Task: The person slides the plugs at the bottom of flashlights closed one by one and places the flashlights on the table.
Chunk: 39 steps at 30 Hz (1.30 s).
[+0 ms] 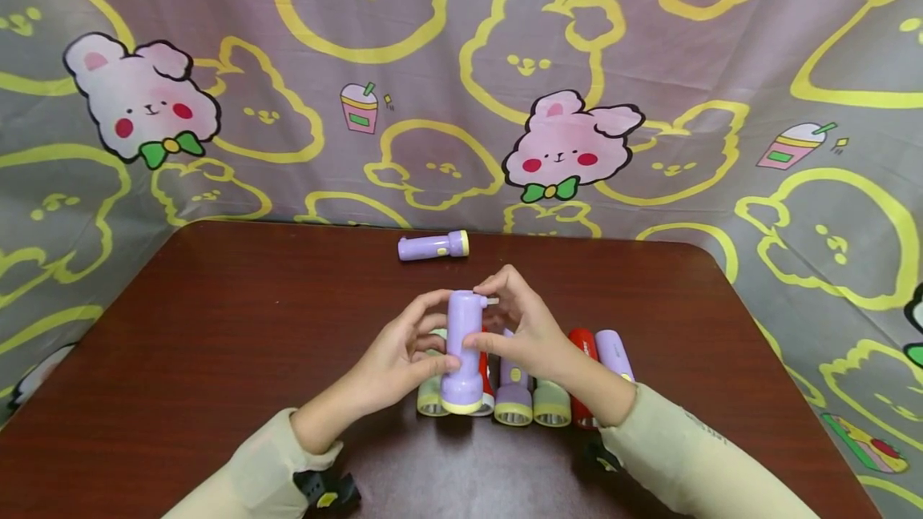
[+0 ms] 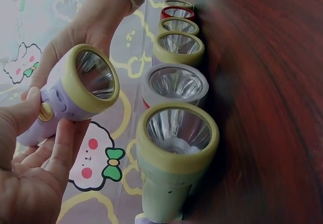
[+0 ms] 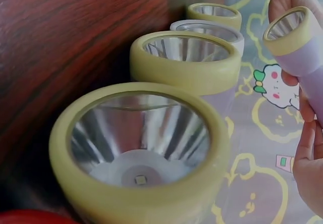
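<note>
Both hands hold up a purple flashlight point(image 1: 464, 339) over the near middle of the table, its yellow-rimmed lens end pointing down and toward me. My left hand point(image 1: 400, 355) grips the barrel low on the left; in the left wrist view its thumb lies at the yellow switch point(image 2: 46, 112). The right hand point(image 1: 532, 335) pinches the upper barrel, thumb on the near side and fingertips around the tail. Metal plug prongs point(image 1: 493, 301) stick out sideways from the tail, right beside the right fingers. The right wrist view shows the held flashlight point(image 3: 303, 57) lens up.
Behind the hands lies a row of flashlights: pale green point(image 1: 431, 404), red with a white rim point(image 1: 487, 404), purple point(image 1: 513, 411), another green point(image 1: 552, 408), red point(image 1: 582, 341) and purple point(image 1: 614, 352). One more purple flashlight point(image 1: 431, 247) lies near the far edge of the brown table point(image 1: 238, 327). A patterned curtain point(image 1: 447, 94) hangs behind.
</note>
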{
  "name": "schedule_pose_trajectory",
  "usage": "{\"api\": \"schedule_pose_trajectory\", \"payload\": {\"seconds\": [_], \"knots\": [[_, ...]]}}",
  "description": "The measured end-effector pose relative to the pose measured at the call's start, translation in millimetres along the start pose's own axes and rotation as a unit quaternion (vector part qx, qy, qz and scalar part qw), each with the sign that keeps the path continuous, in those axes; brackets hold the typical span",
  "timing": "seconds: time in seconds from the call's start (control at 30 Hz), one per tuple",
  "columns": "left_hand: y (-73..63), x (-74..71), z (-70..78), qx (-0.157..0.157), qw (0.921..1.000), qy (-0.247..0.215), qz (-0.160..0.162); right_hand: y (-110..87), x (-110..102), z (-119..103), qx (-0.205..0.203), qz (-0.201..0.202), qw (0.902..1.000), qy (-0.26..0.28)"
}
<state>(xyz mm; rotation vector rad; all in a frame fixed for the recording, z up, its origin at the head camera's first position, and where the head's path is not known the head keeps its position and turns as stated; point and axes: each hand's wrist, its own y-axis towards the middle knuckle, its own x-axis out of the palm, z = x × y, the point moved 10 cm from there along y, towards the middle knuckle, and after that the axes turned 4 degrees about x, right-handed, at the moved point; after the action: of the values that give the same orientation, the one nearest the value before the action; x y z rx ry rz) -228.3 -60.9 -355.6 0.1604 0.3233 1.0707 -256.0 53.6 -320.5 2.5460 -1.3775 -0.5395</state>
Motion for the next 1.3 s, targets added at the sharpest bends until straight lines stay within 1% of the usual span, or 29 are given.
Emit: {"api": "schedule_pose_trajectory", "payload": {"seconds": [0.13, 0.23, 0.3, 0.47, 0.6, 0.8, 0.9, 1.17, 1.3], "knots": [[-0.5, 1.2, 3.3, 0.009, 1.0, -0.001, 0.003, 1.0, -0.5, -2.6, -0.02, -0.005, 0.9997, 0.011], [-0.2, 2.0, 6.1, 0.017, 0.9999, -0.001, 0.004, 1.0, -0.9, -4.1, -0.027, -0.007, 0.9995, 0.012], [-0.1, 2.7, 6.6, 0.018, 0.9998, -0.004, 0.003, 1.1, -0.5, -4.8, -0.027, -0.01, 0.9995, 0.012], [-1.1, 3.8, 6.5, 0.017, 0.9998, -0.011, 0.0, 1.1, 1.2, -4.4, -0.01, -0.018, 0.9997, 0.009], [-1.7, 3.9, 6.2, 0.016, 0.9998, -0.013, 0.0, 0.9, 1.6, -3.5, 0.001, -0.021, 0.9996, 0.017], [-1.6, 3.8, 7.3, 0.026, 0.9995, -0.017, 0.001, 2.0, 1.5, -4.0, -0.009, -0.022, 0.9995, 0.02], [-1.5, 3.9, 6.7, 0.026, 0.9995, -0.016, 0.002, 2.2, 2.3, -5.9, -0.017, -0.026, 0.9994, 0.016], [-1.6, 4.2, 7.2, 0.031, 0.9993, -0.022, 0.001, 2.1, 4.1, -4.3, -0.003, -0.035, 0.9993, 0.011], [-1.6, 3.7, 6.8, 0.028, 0.9994, -0.02, 0.004, 2.1, 5.8, -6.7, -0.018, -0.041, 0.999, 0.007]]}}
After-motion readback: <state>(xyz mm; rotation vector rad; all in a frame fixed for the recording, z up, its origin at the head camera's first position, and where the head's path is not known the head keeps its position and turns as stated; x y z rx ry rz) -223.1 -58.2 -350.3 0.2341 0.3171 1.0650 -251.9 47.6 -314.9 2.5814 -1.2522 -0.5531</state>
